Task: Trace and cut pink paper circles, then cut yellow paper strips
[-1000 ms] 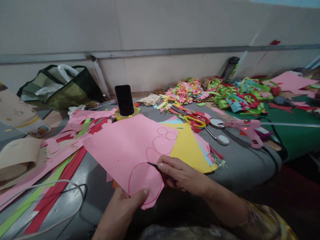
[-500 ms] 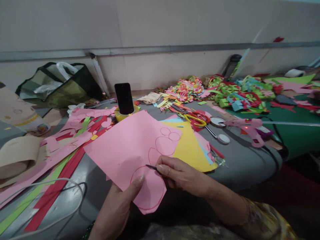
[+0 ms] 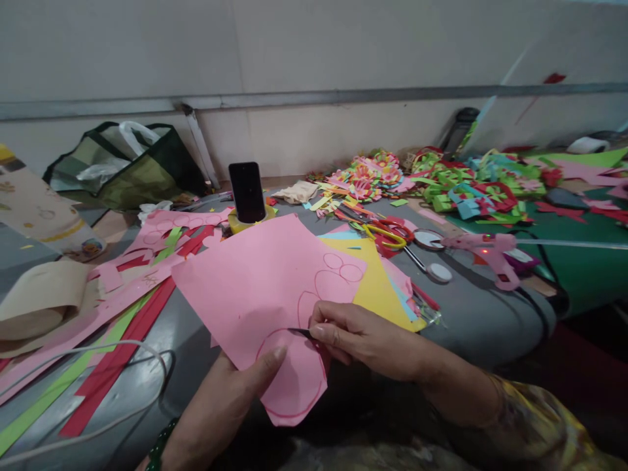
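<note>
Green bag (image 3: pixel 169 171) holding white plastic (image 3: pixel 103 171), left hand (image 3: pixel 233 389) pinching pink paper (image 3: pixel 250 281), right hand (image 3: pixel 356 333) gripping dark blade (image 3: pixel 299 332)

pink sheet (image 3: pixel 230 281), centre: paper, matt, smooth | table cover (image 3: pixel 485 324), lower right: smooth, dull sheen | phone (image 3: pixel 247 193), upper centre: glossy, dark | glue gun (image 3: pixel 485 247), right: smooth plastic | scissors handles (image 3: pixel 403 229), right of centre: plastic | bracelet (image 3: pixel 157 450), lower left: glossy beads | tan roll (image 3: pixel 46 291), left edge: matt paper

Comes to one left hand (image 3: pixel 234 391) and one right hand (image 3: pixel 356 337) — two in all — plus one phone (image 3: pixel 247 191), one pink glue gun (image 3: pixel 490 245), one green bag (image 3: pixel 125 191) and one beaded bracelet (image 3: pixel 159 449). Allows no sure count of the heaped paper pieces (image 3: pixel 363 176).
</note>
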Motion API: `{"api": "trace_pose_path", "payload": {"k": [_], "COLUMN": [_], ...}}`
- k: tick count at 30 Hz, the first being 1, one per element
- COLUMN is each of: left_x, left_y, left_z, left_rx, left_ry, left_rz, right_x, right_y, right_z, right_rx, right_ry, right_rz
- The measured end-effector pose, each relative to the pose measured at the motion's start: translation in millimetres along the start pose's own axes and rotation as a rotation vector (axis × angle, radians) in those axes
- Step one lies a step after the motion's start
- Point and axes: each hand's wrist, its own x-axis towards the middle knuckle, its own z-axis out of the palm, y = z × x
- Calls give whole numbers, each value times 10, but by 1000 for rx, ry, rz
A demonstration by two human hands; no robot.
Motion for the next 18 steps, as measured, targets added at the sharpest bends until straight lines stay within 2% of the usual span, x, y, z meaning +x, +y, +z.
{"api": "trace_pose_path", "payload": {"k": [3, 6, 11, 18], "left_x": [-8, -28, -44, -5], "left_y": [46, 83, 94, 127], "left_z": [-26, -13, 14, -72], "left_rx": [70, 118, 38, 156], "left_ry": [-47, -6, 10, -130], "left_rz": [24, 66, 89, 136], "right_x": [-6, -3, 16, 21], "right_y": [-53, -93, -92, -168], "right_z": [-27, -35, -10, -23], "right_rx": [-34, -43, -13, -37], "right_ry": [-17, -28, -25, -52], "right_rz": [3, 13, -9, -15]}}
